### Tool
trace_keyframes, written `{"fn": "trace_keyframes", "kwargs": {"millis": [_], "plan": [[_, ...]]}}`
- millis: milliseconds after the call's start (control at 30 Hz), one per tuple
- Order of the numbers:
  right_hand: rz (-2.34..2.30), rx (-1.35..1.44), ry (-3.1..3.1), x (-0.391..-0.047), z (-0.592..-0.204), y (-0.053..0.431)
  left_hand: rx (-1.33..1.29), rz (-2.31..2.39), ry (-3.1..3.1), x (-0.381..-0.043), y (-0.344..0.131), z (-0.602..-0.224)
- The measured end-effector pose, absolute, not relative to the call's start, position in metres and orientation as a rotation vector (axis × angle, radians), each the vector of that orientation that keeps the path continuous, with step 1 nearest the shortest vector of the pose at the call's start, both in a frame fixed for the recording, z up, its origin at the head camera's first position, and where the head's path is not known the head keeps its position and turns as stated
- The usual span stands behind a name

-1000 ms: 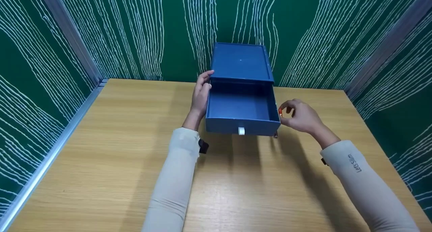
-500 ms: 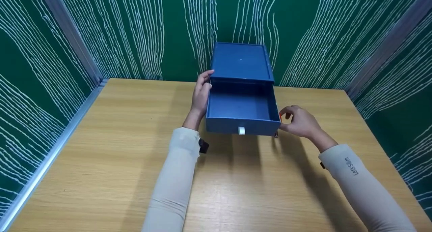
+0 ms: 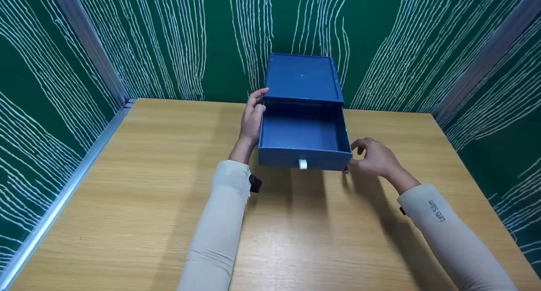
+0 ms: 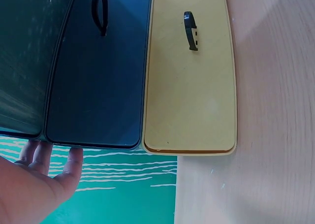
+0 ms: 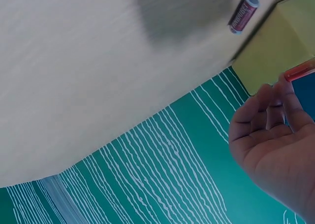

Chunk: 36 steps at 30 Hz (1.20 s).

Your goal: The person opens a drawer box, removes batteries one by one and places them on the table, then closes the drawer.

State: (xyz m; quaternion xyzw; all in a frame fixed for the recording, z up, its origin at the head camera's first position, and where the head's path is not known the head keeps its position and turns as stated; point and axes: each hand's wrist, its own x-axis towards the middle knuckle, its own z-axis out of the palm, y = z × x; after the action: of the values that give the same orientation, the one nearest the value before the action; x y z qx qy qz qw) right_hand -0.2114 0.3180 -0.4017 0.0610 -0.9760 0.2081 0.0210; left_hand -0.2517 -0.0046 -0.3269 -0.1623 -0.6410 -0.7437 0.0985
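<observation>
A blue drawer unit (image 3: 302, 77) stands toward the back of the table, its top drawer (image 3: 302, 132) pulled out, with nothing visible inside and a white tab (image 3: 303, 164) on its front. My left hand (image 3: 251, 119) rests its fingers on the unit's left side near the drawer opening. Beside the drawer's right front corner, my right hand (image 3: 374, 157) pinches a small orange cylinder (image 5: 300, 70) between thumb and fingertips. That cylinder is hidden in the head view and partly cut off in the right wrist view; its kind is unclear.
Below the open drawer, a dark blue drawer (image 4: 96, 86) and a yellow drawer (image 4: 189, 86) are closed, each with a black loop pull. A red-and-silver battery (image 5: 244, 15) lies on the table near the unit. Green walls with white lines surround the wooden table (image 3: 127, 198).
My right hand has shifted slightly down and toward me along the drawer's right side, and the orange cylinder has gone out of sight in the head view. My left hand and the drawer stay still.
</observation>
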Motion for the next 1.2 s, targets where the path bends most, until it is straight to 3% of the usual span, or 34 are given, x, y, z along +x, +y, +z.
{"fn": "trace_keyframes", "kwargs": {"millis": [1200], "plan": [[0.582, 0.136, -3.201, -0.222, -0.434, 0.329, -0.489, -2.188, -1.911, -0.254, -0.006, -0.329]]}}
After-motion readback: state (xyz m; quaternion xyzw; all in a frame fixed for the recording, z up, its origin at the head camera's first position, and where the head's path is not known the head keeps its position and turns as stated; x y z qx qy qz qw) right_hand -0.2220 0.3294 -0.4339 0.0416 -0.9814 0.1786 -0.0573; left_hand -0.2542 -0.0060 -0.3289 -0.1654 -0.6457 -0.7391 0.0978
